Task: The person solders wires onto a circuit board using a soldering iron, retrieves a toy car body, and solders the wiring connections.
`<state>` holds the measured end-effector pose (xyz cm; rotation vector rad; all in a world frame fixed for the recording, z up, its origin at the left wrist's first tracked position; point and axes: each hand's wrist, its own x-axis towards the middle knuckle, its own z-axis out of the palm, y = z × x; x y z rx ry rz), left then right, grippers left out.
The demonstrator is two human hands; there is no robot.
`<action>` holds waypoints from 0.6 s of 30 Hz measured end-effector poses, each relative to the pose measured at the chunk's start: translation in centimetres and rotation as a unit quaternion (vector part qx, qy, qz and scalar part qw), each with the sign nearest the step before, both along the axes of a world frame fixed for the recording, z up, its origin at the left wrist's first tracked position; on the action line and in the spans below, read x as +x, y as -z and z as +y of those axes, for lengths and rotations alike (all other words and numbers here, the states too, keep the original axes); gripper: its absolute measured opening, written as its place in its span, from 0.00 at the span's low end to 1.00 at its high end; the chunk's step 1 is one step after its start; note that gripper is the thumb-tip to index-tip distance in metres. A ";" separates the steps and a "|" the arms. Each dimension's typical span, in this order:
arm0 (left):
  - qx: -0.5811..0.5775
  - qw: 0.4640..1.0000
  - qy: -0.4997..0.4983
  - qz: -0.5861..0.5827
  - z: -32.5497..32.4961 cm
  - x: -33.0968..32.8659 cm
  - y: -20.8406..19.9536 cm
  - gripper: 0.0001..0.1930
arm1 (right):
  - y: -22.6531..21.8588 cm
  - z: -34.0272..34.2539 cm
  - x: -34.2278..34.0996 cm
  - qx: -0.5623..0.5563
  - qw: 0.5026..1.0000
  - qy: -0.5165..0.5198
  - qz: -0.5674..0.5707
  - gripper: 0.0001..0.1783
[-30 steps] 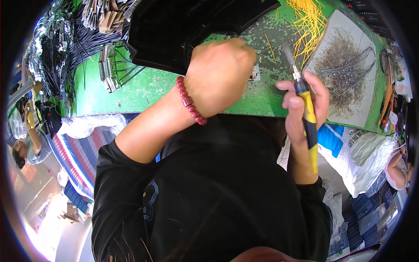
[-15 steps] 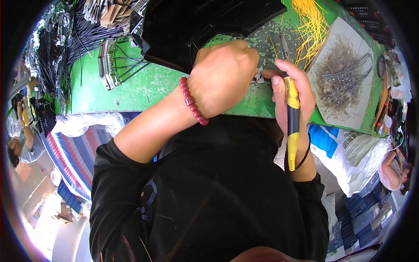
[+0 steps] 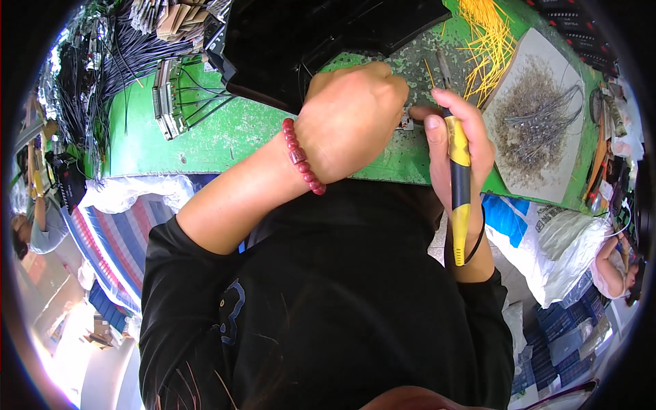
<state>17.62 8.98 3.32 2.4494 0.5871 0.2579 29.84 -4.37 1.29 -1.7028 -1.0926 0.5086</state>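
My right hand (image 3: 454,147) is closed around a yellow and black soldering iron (image 3: 460,174). The iron stands nearly upright in the picture, its metal tip at the far end and its cord by my wrist. My left hand (image 3: 359,113) is curled into a fist, back side up, on the bench. Its fingertips are hidden under it, so what they pinch cannot be made out. Between the two hands a small pale part (image 3: 408,124) shows only in part, beside my right fingertips.
A black plastic housing (image 3: 273,55) lies beyond my left hand on the worn green bench (image 3: 219,154). At left are metal-cased parts with black wires (image 3: 166,99). Yellow wires (image 3: 486,48) lie at far right, near a grey sheet (image 3: 512,174) bearing solder debris and thin wires.
My right hand and the soldering iron have shifted very slightly, the tip a little farther away and to the left. My left hand stays almost in place.
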 end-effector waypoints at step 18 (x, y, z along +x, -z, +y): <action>0.072 0.997 -0.002 -0.003 -0.5 0.9 -0.2 0.05 | 0.6 -4.8 1.1 0.147 0.979 0.056 0.133 0.13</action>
